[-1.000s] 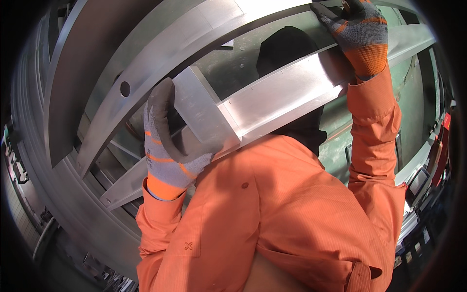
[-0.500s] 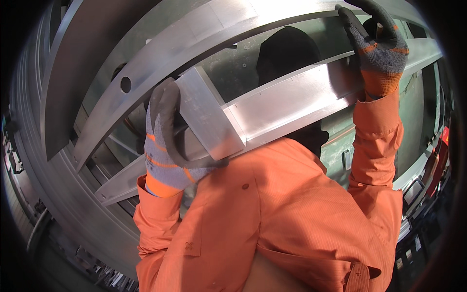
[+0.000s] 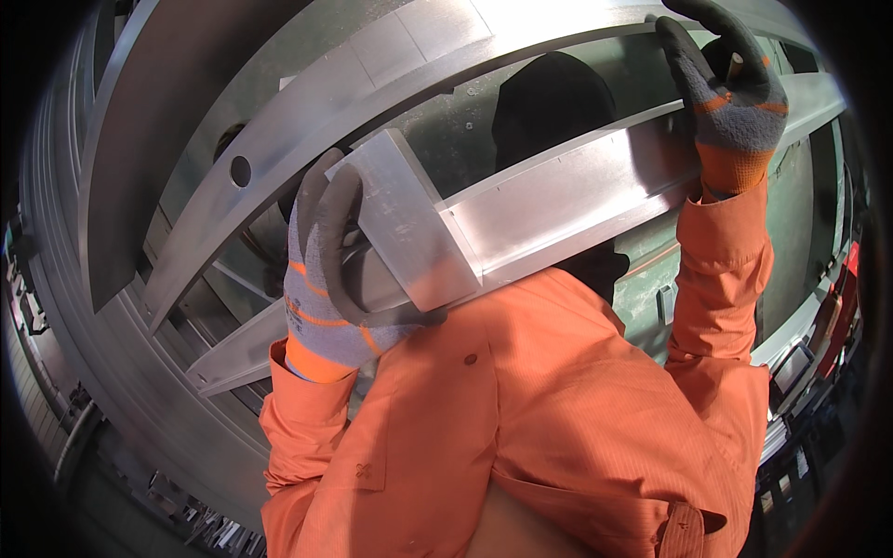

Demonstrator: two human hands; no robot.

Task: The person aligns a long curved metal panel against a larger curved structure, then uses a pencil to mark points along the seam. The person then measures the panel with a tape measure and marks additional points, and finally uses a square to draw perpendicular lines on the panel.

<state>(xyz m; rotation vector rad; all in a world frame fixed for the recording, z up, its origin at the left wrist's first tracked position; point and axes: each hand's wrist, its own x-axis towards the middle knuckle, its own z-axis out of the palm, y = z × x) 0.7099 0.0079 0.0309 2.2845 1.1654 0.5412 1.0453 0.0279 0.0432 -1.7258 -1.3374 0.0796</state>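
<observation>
My left hand (image 3: 326,260), in a grey glove with orange bands, grips a flat rectangular metal block (image 3: 409,219). Its fingers are at the far corner and its thumb at the near edge. The block lies slanted across a straight metal channel (image 3: 567,186), and a thin line runs across the channel beside it. At the upper right, my gloved right hand (image 3: 735,98) is closed round a thin tan-ended stick (image 3: 735,65), perhaps a pencil. That hand is by the channel's far part and a curved metal profile (image 3: 298,121), its fingertips near the profile's edge.
The curved profile has a round hole and several thin cross lines. Another wide curved metal piece (image 3: 139,177) rises at the far left, beside long ribbed metal lengths (image 3: 121,372). A greenish work surface (image 3: 642,298) lies beneath. Red and dark items (image 3: 842,298) stand at the right rim.
My left hand has shifted slightly right along the channel with the metal block. My right hand has moved a little right and nearer, still holding the thin stick.
</observation>
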